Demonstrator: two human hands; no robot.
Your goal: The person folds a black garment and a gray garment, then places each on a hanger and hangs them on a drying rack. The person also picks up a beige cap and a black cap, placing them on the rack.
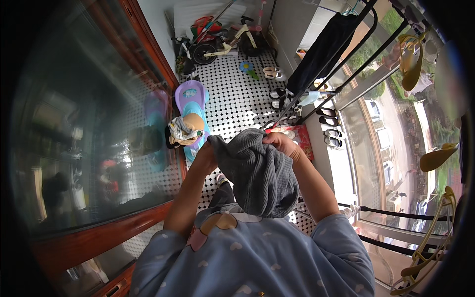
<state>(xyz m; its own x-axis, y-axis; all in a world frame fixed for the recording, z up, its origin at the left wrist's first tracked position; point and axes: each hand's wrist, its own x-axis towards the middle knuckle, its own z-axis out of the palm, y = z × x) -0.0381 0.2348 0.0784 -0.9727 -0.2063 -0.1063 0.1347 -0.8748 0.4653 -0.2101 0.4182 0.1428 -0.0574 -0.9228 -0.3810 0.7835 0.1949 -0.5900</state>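
A dark grey ribbed knit garment [259, 174] hangs bunched in front of my chest, held up between both hands. My left hand [208, 157] grips its upper left corner, with the fingers partly hidden behind the cloth. At the upper right edge, my right hand [282, 144] pinches the fabric between thumb and fingers. The garment's lower part sags in loose folds against my light blue shirt [252, 256]. Its exact kind cannot be told from the folds.
Left stands a glass sliding door [92, 130]. A purple and turquoise plastic toy [191, 97] carries piled cloths [185, 130]. Ahead is a balance bike [226, 46]. Dark trousers [319, 52] hang from a black drying rack [334, 89] by the window. Shoes [277, 98] line the tiled floor [230, 89].
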